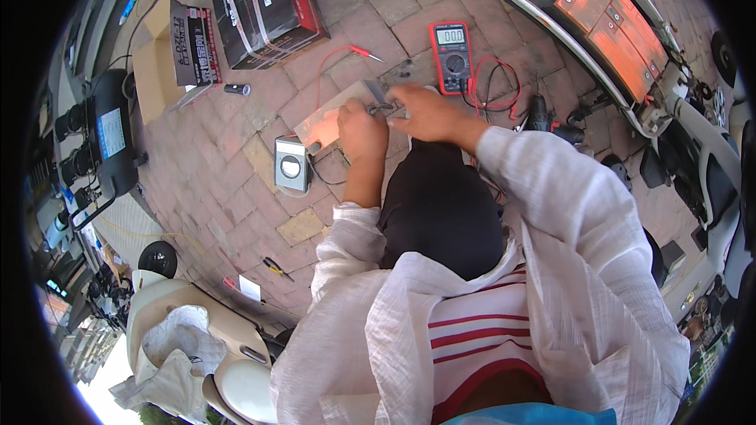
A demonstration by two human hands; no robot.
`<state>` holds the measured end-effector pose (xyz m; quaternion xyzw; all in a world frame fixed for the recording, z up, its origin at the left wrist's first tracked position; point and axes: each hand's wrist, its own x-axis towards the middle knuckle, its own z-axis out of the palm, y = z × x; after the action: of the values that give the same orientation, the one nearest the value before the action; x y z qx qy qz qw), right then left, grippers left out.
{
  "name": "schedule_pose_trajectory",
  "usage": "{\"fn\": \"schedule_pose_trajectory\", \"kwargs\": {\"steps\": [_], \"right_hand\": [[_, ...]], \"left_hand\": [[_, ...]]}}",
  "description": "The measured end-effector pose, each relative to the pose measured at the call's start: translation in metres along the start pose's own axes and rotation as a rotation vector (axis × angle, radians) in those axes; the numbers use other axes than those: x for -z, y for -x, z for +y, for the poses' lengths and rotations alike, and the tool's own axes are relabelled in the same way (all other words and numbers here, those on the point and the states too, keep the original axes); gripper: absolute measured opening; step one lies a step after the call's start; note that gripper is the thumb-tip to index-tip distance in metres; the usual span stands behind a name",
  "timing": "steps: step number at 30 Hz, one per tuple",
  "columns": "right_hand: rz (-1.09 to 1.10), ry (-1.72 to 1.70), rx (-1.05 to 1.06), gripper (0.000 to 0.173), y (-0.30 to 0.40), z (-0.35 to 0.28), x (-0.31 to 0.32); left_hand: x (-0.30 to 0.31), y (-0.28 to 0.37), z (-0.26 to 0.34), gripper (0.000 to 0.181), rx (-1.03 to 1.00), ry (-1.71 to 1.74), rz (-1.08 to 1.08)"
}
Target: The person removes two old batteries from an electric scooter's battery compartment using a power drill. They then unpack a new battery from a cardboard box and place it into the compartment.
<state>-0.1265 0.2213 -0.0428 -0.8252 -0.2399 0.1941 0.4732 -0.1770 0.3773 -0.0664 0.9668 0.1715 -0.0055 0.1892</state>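
Note:
My left hand (361, 133) is over an orange-topped battery (322, 130) on the brick paving, its fingers curled around a small dark clip or cable end (380, 108). My right hand (428, 109) comes in from the other side, thumb and fingertips close to that dark piece; whether they grip it is unclear. A needle meter (291, 164) in a grey case lies left of my left hand, touching or close to the battery's near end. Beyond my right hand is a red digital multimeter (453, 59), its display lit. Its red probe (367, 54) rests on the bricks.
At upper left are a strapped black carton (266, 9), an open cardboard box (159, 65) and a small flashlight (237, 90). A cordless drill (540, 115) lies right, near a scooter frame holding orange batteries (626, 35). Pliers (277, 268) and an air compressor (115, 130) are leftward.

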Motion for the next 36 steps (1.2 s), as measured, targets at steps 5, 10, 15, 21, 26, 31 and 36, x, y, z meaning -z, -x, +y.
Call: {"fn": "schedule_pose_trajectory", "kwargs": {"steps": [5, 10, 15, 21, 26, 31, 36], "right_hand": [[0.062, 0.035, -0.038, 0.025, -0.016, 0.011, -0.037], [0.281, -0.085, -0.178, 0.022, -0.006, 0.012, -0.048], [0.310, -0.209, -0.321, 0.025, -0.005, 0.015, -0.049], [0.226, -0.198, -0.343, 0.026, -0.004, 0.014, -0.042], [0.224, -0.206, -0.398, 0.028, -0.006, 0.018, -0.047], [0.250, -0.271, -0.392, 0.029, -0.006, 0.036, -0.061], [0.190, -0.290, -0.405, 0.031, -0.006, 0.042, -0.057]], "left_hand": [[-0.008, -0.003, 0.011, 0.035, 0.090, -0.147, -0.045], [-0.002, -0.006, -0.015, 0.024, 0.180, 0.021, -0.048], [0.000, 0.002, -0.011, 0.031, 0.014, 0.078, 0.020], [0.003, 0.002, -0.015, 0.024, -0.020, 0.078, -0.031], [-0.012, 0.006, -0.035, 0.018, -0.046, 0.028, 0.105], [-0.007, 0.012, -0.036, 0.015, 0.037, 0.192, 0.117], [0.015, 0.030, -0.072, 0.018, 0.026, 0.170, 0.402]]}}
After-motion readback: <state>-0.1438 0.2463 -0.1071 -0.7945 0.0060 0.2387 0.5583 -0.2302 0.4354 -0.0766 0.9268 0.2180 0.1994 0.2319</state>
